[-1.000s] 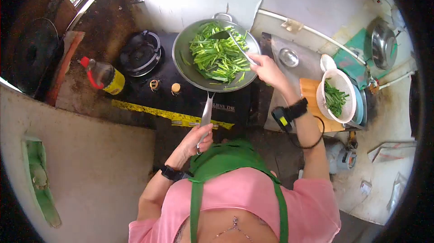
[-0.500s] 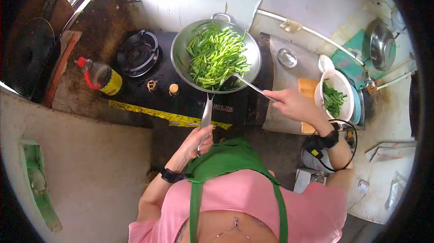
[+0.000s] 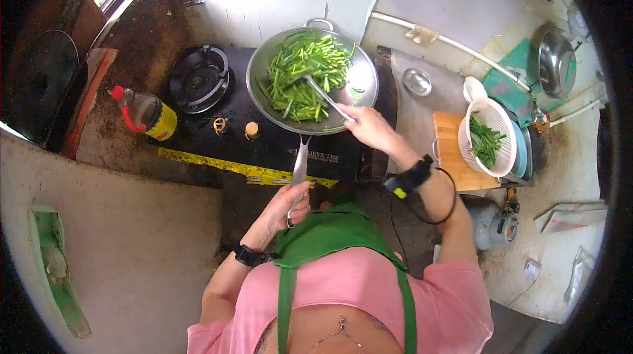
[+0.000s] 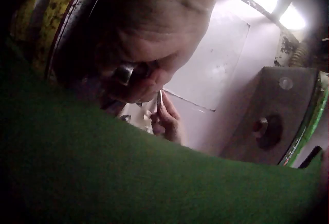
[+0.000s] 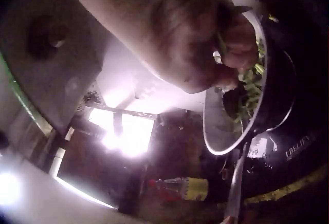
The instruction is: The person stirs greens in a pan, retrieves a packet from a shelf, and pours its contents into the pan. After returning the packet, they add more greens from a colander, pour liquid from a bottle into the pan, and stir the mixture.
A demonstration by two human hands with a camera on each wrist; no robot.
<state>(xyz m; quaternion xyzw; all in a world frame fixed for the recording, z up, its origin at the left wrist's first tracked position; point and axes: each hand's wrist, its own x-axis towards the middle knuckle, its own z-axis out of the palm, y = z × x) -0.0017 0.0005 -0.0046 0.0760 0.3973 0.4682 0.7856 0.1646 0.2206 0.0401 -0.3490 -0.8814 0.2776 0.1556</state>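
Centrally, toward the top of the head view, a wide metal wok [image 3: 364,78] sits on the black stove [image 3: 264,159], with cut green vegetables [image 3: 310,67] heaped mostly over its left and middle parts. The left hand [image 3: 288,206], near the middle of the frame, has its fingers curled round the wok's long metal handle [image 3: 300,166], which points down toward the green apron [image 3: 333,235]. Up and to the right of it, the right hand [image 3: 370,126] pinches the end of a metal utensil [image 3: 323,92] beside the wok's lower right rim; the utensil slants up and left, its far end among the vegetables.

At upper left, a black burner [image 3: 200,79] lies just beside the wok, and a bottle with a red cap and yellow label [image 3: 148,115] stands farther left. Right of the stove, a small metal bowl [image 3: 417,82] rests on the counter [image 3: 412,113]. At the right, a white perforated basket [image 3: 509,123] holds more cut greens [image 3: 486,142] and overlaps a wooden board [image 3: 452,149], with a blue dish [image 3: 521,153] partly hidden behind it. The left wrist view is dim, and much of it is covered by green cloth [image 4: 154,178].
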